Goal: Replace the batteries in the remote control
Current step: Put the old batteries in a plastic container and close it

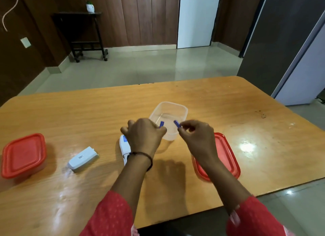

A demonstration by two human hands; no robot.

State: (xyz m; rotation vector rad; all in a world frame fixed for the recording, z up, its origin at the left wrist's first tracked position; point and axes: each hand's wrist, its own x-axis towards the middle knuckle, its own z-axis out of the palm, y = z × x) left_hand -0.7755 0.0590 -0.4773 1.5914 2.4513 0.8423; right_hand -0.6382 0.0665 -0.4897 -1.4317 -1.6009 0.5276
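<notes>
Batteries, one blue cell (161,124) pinched in the left hand (145,134) and another (176,124) pinched in the right hand (197,135), were held just over the near rim of a clear tub (182,111). Only a short blue end of each showed past the fingertips, so their markings could not be read. Small, hard and smooth, such cells would likely be light and a little slippery; a pinch across the round body, as both hands had, seemed the safest hold, leaving the ends free to seat against the contacts.

Just beneath the left hand lay the remote (124,148), a slim white plastic bar with a blue patch near its far end, resting flat on the table (70,112) and partly hidden by the wrist. Its near end looked opened, though the bay itself could not be made out. It would be stiff and light, and probably wants steadying by its sides while a cell is pressed in. To the left, well apart, sat its cover (82,159), a white and grey shell with a small label.

The tub was thin, translucent, rounded at the corners. A red lid (226,156) lay under the right forearm, glossy and soft-edged. A second tub (22,155), closed with a matching red lid, stood at the far left. The tabletop was pale wood-grain laminate, shiny with glare.
</notes>
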